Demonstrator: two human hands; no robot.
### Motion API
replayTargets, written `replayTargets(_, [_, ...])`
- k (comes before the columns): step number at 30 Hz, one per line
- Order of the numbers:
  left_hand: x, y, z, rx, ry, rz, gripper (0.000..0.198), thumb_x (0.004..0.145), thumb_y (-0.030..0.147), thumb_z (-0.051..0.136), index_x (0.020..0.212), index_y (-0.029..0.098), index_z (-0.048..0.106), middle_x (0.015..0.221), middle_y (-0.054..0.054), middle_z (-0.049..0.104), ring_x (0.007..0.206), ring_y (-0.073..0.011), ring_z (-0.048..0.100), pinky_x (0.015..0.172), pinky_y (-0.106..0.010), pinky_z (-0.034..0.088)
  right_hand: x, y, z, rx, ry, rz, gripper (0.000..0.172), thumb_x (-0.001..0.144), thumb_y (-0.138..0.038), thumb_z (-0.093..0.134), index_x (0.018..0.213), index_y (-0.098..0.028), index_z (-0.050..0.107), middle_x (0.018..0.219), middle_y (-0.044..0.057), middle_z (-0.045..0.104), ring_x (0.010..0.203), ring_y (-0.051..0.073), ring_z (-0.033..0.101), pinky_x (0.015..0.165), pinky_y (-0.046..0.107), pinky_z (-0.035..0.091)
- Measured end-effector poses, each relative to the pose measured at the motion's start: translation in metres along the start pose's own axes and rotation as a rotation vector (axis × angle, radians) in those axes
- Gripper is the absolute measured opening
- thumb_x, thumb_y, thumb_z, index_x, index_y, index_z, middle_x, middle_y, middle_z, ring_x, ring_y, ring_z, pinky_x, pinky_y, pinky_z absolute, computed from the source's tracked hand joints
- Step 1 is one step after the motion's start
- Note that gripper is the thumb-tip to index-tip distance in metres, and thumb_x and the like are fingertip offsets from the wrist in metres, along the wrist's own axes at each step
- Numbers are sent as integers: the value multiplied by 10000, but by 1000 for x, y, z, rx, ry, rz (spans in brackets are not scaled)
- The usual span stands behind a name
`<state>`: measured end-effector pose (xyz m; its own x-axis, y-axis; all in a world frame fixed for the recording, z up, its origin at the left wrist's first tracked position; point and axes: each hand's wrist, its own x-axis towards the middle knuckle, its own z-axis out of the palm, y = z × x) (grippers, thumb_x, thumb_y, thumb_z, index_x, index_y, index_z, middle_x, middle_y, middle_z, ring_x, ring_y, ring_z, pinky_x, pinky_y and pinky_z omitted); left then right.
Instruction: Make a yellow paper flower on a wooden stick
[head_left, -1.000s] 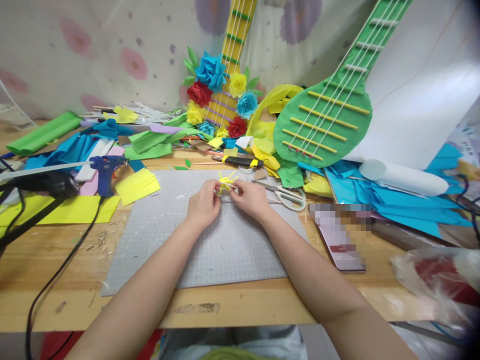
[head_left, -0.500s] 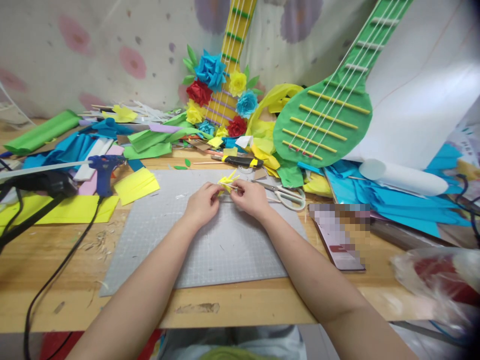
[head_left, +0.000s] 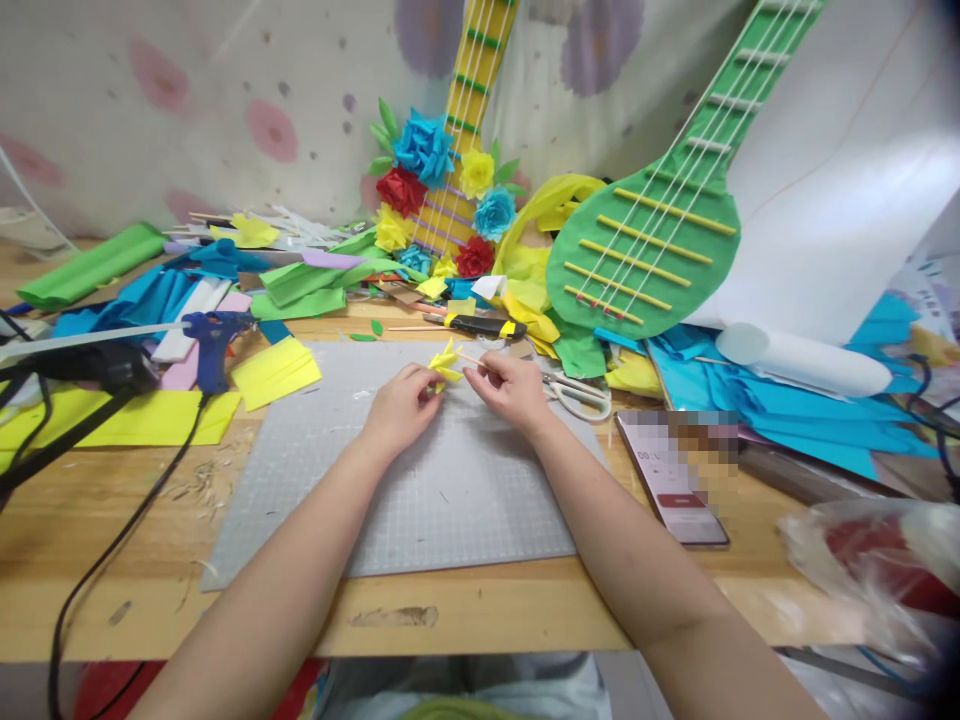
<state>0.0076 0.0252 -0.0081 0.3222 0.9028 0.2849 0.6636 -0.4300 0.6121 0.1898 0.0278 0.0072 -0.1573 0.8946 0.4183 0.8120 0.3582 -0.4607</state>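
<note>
Above the grey cutting mat (head_left: 390, 510), my left hand (head_left: 406, 405) pinches a small yellow paper flower (head_left: 447, 364) whose pointed petals stick up past the fingertips. My right hand (head_left: 510, 390) is closed on a thin wooden stick (head_left: 471, 359), its tip pointing left toward the petals. A small gap shows between the fingertips of the two hands. Just right of my right hand lie scissors (head_left: 581, 400) with white handles, their blades partly hidden behind it. A black and yellow utility knife (head_left: 486, 326) rests beyond the hands.
A blue glue gun (head_left: 214, 350) with a black cord lies left, beside yellow paper (head_left: 276, 372). A green paper lute (head_left: 645, 250) and a yellow one with paper flowers (head_left: 424, 150) lean at the back. A phone (head_left: 671, 480) lies right of the mat, near blue paper (head_left: 772, 390).
My right hand has moved slightly right, away from my left hand. The stick and the yellow petals now show more clearly between them. My left hand stays nearly in place.
</note>
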Motion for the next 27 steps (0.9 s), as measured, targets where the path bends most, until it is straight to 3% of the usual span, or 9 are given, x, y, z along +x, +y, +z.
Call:
replayTargets(3, [1,-4,-5,-7,-3,0,209,739,182,519,933,196,595,897,-10,576,674,-86,528,677,-223,442,-1,-3,-1,-28,-22,-76,368,870,-435,375,769,-179,618,645,6,606,629,106,530,597,211,327])
replayTargets(6, [3,-9,-6,-13,10,-6,204,733,172,513,913,184,607,862,-14,586,711,-106,538,676,-235,440,-4,-9,2,-47,-17,-275,342,896,-368,356,890,-188,647,788,41,662,734,133,558,669,243,347])
replayTargets(10, [4,-11,-6,-66,15,-8,177,719,162,513,858,183,621,860,-17,609,781,-124,562,703,-242,445,-7,-13,10,-48,-122,-475,265,881,-265,401,1030,-214,614,918,34,675,810,142,570,696,254,360])
replayTargets(18, [4,-4,-12,49,8,3,190,716,195,531,879,197,631,823,-4,612,663,-110,525,627,-243,416,-3,0,9,-155,-173,-373,228,861,-210,424,990,-223,611,874,30,659,827,157,567,671,259,357])
replayTargets(27, [4,-6,-11,113,57,33,223,719,153,500,900,207,619,874,-10,625,682,-111,550,644,-238,430,-3,-2,21,-43,-115,-309,216,886,-242,399,995,-199,581,913,38,663,827,151,578,694,251,375])
